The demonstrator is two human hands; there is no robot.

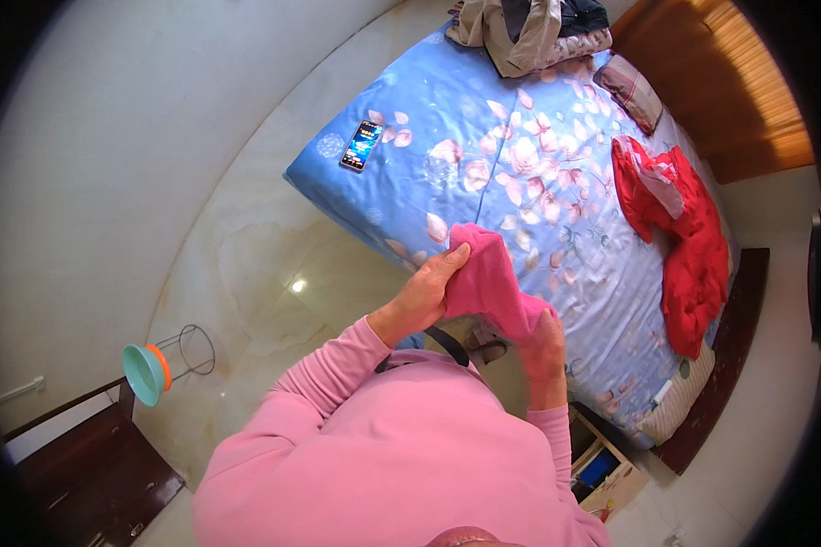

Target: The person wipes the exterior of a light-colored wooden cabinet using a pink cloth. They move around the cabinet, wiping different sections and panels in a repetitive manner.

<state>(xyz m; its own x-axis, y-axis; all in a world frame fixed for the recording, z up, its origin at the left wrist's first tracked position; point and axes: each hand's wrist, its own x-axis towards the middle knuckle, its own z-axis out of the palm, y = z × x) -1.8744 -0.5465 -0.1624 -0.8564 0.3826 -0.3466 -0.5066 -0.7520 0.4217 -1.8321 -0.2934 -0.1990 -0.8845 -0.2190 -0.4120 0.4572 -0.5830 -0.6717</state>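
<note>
A bright pink cloth, soft and folded, is stretched between my two hands in front of my chest. My left hand grips its upper left side, thumb lying on top. At the lower right corner, my right hand pinches the fabric and looks slightly blurred. Beyond the cloth lies a bed with a blue floral sheet. A smartphone with its screen lit rests near the bed's left corner. The cloth's exact kind cannot be told.
Red clothing lies along the bed's right side, near a plaid pillow. Beige and dark garments are heaped at the far end. A wire stand with a teal basin stands at left by dark wooden furniture. An open drawer sits at lower right.
</note>
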